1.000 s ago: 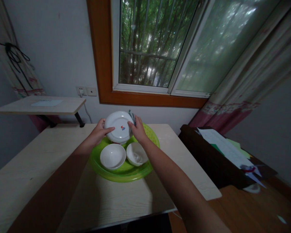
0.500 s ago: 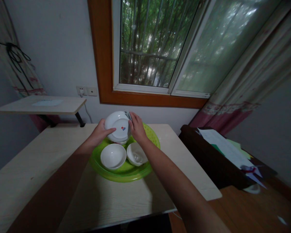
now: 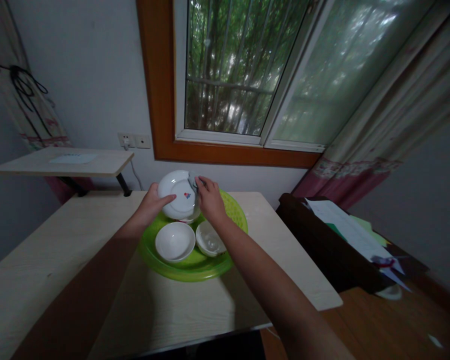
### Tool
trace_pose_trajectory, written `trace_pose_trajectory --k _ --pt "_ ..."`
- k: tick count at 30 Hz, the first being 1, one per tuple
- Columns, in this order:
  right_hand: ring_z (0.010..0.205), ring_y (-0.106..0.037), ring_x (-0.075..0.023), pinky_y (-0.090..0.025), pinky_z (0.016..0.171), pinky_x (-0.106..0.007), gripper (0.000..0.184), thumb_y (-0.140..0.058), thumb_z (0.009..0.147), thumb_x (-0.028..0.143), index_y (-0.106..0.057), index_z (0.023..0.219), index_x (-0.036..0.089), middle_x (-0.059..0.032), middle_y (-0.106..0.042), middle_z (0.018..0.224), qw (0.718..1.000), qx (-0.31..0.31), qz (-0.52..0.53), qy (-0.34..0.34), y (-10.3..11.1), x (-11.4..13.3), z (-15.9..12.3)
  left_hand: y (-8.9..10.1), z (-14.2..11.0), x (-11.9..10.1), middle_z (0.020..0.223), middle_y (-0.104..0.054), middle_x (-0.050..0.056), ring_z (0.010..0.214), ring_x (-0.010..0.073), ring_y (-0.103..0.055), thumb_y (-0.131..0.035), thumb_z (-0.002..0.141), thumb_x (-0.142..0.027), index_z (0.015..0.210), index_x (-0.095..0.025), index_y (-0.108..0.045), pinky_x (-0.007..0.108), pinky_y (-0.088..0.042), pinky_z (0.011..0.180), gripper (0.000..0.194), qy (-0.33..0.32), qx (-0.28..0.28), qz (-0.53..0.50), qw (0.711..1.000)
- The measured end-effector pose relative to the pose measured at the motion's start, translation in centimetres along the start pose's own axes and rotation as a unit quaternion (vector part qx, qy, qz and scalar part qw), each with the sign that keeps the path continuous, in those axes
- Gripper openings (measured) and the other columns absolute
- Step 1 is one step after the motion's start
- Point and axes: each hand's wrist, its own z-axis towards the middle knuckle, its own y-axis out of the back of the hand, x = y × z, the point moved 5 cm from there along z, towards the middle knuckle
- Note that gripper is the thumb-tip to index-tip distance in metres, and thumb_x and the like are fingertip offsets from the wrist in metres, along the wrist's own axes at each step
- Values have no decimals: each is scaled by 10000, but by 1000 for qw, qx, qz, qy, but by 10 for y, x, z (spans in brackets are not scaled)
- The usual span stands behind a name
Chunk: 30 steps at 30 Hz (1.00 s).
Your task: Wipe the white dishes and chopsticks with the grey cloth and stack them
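My left hand [image 3: 152, 204] grips the left edge of a white plate [image 3: 174, 197], thumb across its face. The plate is tilted up toward me and bears a small red and blue print. At its right rim, my right hand [image 3: 210, 199] is closed on a grey-green cloth [image 3: 193, 181] that touches the plate. Below stands a green basket [image 3: 189, 275] with two white bowls in it, a left bowl [image 3: 175, 242] and a right bowl [image 3: 210, 240]. Behind the plate another bowl [image 3: 192, 216] shows in part; the plate hides most of it.
The basket rests on a pale wooden table [image 3: 285, 260]. A small raised shelf [image 3: 63, 162] with a paper on it stands at the left. Right of the table is a dark brown piece of furniture [image 3: 315, 240] with papers on top. A window [image 3: 232, 70] is ahead.
The right hand has moved the cloth along the plate's upper right rim, shifting slightly left. The plate has shifted a little left in the left hand. The bowls and basket stay put.
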Motion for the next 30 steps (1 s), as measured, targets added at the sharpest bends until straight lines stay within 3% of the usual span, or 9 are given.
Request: trace_pose_trajectory --k 5,9,12,16,25,30 --pt "1121 -602 -243 -473 1070 -411 416 -397 962 150 -620 1313 134 -155 -653 1223 995 5 65 -73 -10 -26 -3 1 1 5 1068 -602 57 1035 256 -598 -822 675 -390 1083 -195 -504 376 -490 872 552 2 2 -11 1000" --pt "1259 -543 -263 -418 1129 -462 458 -338 1014 242 -527 1407 105 -192 -592 1359 995 -1 74 -63 -9 -19 -3 -3 -3 -1 1105 -597 61 1062 253 -592 -815 682 -375 1106 -194 -503 377 -481 903 557 -2 16 -18 1000" --pt "1388 -435 -288 -360 1175 -515 516 -339 1026 296 -422 1493 92 -211 -476 1492 998 -1 53 -32 -5 -8 -2 -5 -5 -8 1104 -599 56 1056 252 -594 -815 675 -357 1101 -200 -501 374 -481 906 552 0 17 -24 1000" --pt "1459 -338 -283 -306 1212 -546 539 -399 1019 305 -365 1540 172 -153 -375 1580 998 4 33 43 5 10 -1 -7 -5 -10 1045 -606 44 1023 259 -594 -838 635 -335 1055 -203 -514 362 -481 872 546 -2 30 4 1000" --pt "1539 -203 -240 -258 1257 -521 519 -437 1012 284 -393 1525 226 -68 -358 1610 979 71 9 188 14 54 -7 -13 -5 -8 948 -600 19 925 227 -590 -821 660 -338 1010 -203 -511 347 -473 817 487 -34 94 50 994" --pt "1533 -221 -235 -207 1269 -517 514 -405 1023 278 -377 1533 220 -68 -351 1614 986 51 2 157 13 47 -3 -11 -5 -11 977 -601 28 962 239 -592 -832 651 -334 1015 -202 -506 354 -473 841 506 -35 80 45 995"
